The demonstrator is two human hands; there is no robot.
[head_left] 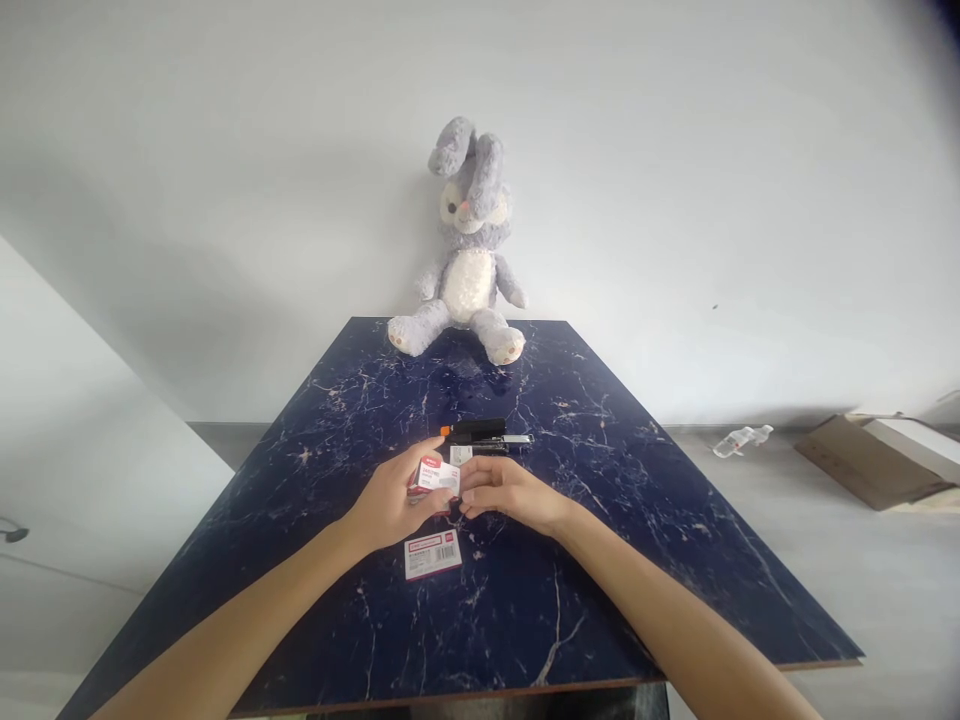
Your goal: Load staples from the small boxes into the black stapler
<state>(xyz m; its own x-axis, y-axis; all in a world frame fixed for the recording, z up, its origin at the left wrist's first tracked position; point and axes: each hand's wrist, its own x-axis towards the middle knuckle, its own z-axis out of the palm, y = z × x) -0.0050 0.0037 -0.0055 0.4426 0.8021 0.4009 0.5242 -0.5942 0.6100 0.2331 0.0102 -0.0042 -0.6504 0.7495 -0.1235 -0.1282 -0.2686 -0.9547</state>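
Head camera: both of the person's arms reach out over a dark blue surface (600,560) with thin white lines on it, like marble. The left hand (390,505) is curled around a small box (438,477) and holds it just above the surface, near the middle. The thumb lies on top of the box and the fingers wrap under it. The small box is white with a red stripe along its top edge and some tiny print that is too small to read.

The right hand (504,495) is bent in from the other side. Its fingertips (466,492) touch the right end of the small box. I cannot tell if they pinch the box or only rest on it.

A second box (432,555) lies flat on the surface just below the hands. It looks the same, white with a red stripe.

Just past the hands lies a black stapler (484,433) with an orange tip. A little white piece (460,454) sits between the stapler and the small box.

At the far edge of the surface a grey and white toy rabbit (469,260) sits up against the wall.

On the floor to the right lie a clear bottle (741,440) and some flat cardboard boxes (874,458).
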